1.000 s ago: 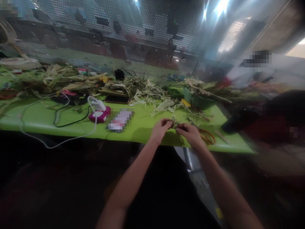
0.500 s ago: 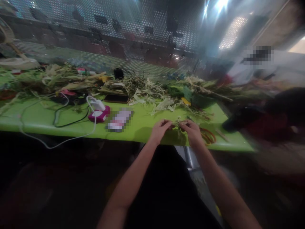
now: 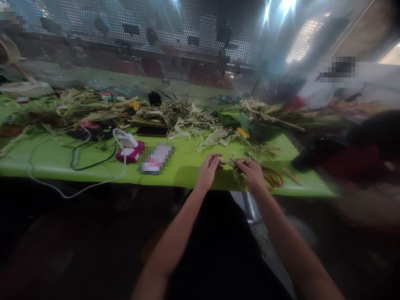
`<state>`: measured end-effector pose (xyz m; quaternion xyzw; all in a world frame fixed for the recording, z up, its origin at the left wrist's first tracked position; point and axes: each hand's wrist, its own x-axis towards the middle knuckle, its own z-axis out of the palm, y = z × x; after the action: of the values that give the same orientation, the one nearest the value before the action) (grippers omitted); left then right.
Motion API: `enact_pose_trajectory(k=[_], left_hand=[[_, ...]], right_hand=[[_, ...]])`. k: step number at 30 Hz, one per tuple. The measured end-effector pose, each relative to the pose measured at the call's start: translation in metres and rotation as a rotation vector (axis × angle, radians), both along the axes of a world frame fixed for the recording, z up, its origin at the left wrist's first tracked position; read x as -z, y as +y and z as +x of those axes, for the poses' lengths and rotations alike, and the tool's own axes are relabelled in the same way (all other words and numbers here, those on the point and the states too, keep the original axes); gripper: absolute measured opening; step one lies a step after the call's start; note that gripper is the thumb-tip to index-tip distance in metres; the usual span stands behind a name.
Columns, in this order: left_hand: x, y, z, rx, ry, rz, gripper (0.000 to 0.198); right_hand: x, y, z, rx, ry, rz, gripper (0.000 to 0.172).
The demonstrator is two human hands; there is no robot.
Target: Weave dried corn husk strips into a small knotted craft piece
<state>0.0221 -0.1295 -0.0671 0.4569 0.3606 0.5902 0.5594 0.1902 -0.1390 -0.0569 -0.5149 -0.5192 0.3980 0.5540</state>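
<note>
Both my hands rest at the near edge of a bright green table (image 3: 56,160). My left hand (image 3: 208,170) and my right hand (image 3: 252,175) face each other, fingers curled and pinched on a small bundle of green and pale plant strips (image 3: 230,163) held between them. The bundle is small and blurred, so its shape is unclear. A coil of orange rubber bands (image 3: 273,177) lies just right of my right hand.
A long heap of dried leaves and husks (image 3: 175,114) runs along the table's back. A pink and white charger block (image 3: 129,149) with white and black cables, and a dark phone (image 3: 152,131), lie to the left. A perforated metal screen stands behind. Another person sits at right.
My hands stay pinched on the bundle; the right hand has shifted slightly right and the hands sit a little further apart. The view drifted slightly.
</note>
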Motion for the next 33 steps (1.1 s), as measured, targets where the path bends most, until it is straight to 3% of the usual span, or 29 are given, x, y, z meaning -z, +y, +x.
enact_pose_trajectory(k=[7, 14, 17, 22, 27, 33], left_hand=[[-0.001, -0.002, 0.011, 0.144, -0.026, -0.041, 0.034], [-0.005, -0.003, 0.016, -0.003, -0.144, -0.129, 0.03], [-0.005, -0.004, 0.014, -0.012, -0.173, -0.16, 0.033], [-0.003, -0.006, 0.016, 0.099, -0.155, -0.184, 0.041], [-0.004, -0.006, 0.014, 0.112, -0.049, -0.133, 0.033], [-0.008, -0.006, 0.014, 0.144, 0.043, -0.086, 0.035]], right_hand=[[-0.006, -0.003, -0.005, -0.041, 0.011, -0.014, 0.045], [-0.009, -0.01, -0.002, -0.086, 0.03, -0.002, 0.044], [-0.01, -0.016, 0.0, -0.114, -0.078, -0.037, 0.04], [-0.009, -0.018, 0.0, -0.057, -0.163, 0.014, 0.028], [-0.013, -0.019, 0.0, -0.067, -0.31, 0.129, 0.019], [-0.019, -0.025, 0.004, 0.027, -0.689, 0.345, 0.013]])
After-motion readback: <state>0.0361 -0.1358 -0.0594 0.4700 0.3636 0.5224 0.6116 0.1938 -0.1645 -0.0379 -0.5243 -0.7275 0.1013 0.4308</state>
